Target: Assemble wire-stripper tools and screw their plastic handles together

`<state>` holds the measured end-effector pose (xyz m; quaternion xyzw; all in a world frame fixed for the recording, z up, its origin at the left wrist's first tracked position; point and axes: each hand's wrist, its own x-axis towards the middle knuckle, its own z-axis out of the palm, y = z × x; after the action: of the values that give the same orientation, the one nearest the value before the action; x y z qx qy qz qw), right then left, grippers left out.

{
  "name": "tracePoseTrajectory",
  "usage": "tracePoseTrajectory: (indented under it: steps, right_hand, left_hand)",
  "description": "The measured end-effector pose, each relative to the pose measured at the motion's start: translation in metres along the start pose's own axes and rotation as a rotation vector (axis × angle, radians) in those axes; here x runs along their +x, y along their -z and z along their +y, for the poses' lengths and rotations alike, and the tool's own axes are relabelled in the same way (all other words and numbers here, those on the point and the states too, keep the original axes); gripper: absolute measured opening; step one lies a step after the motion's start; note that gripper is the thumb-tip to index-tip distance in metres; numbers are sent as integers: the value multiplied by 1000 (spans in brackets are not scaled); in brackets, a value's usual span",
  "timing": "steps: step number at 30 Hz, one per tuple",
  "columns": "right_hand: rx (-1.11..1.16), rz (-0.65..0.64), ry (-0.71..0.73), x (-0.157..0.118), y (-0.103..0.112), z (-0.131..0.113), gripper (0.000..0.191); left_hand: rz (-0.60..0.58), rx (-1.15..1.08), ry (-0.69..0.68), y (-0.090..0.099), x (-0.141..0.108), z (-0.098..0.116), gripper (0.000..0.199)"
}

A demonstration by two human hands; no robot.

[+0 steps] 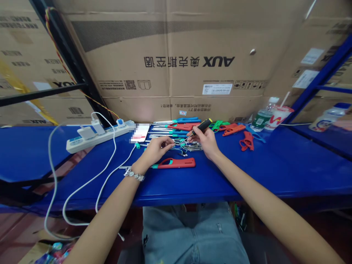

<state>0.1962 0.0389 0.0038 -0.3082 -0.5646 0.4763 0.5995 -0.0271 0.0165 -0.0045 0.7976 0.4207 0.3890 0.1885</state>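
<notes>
My right hand point(206, 142) is closed around a screwdriver point(205, 125) with a black and yellow handle, its thin shaft slanting down to the left. Opposite it, my left hand point(158, 147) has its fingertips pinched together over small metal parts; what they hold is too small to make out. Between and behind the hands lie small metal pieces point(194, 146) and thin wires. A red long-necked lighter point(178, 163) rests in front of the hands, its metal tube passing by my left wrist. More lighters, blue point(188, 120) and red point(181, 126), lie in a row behind.
A white power strip point(110, 135) with plugs and cables lies at the left. Green point(218, 125) and orange point(233, 129) lighter shells, a water bottle point(261, 119) and a red and white cup point(277, 119) are on the right of the blue table point(261, 172). Cardboard stands behind.
</notes>
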Motion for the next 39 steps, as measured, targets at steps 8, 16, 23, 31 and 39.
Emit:
tracePoseTrajectory:
  steps: [8, 16, 23, 31, 39]
  right_hand:
    - [69, -33, 47, -7, -4, -9, 36]
    - [1, -37, 60, -12, -12, -10, 39]
    - [-45, -35, 61, -14, -13, -14, 41]
    - [-31, -56, 67, -13, -12, -13, 41]
    - [-86, -61, 84, -15, -14, -14, 41]
  left_hand:
    - [17, -173, 6, -9, -1, 6, 22]
    - [-31, -203, 24, -14, -4, 13, 30]
    - [-34, -147, 16, -13, -4, 16, 32]
    - [-62, -57, 19, -12, -5, 17, 27]
    - [-54, -14, 13, -11, -5, 17, 25]
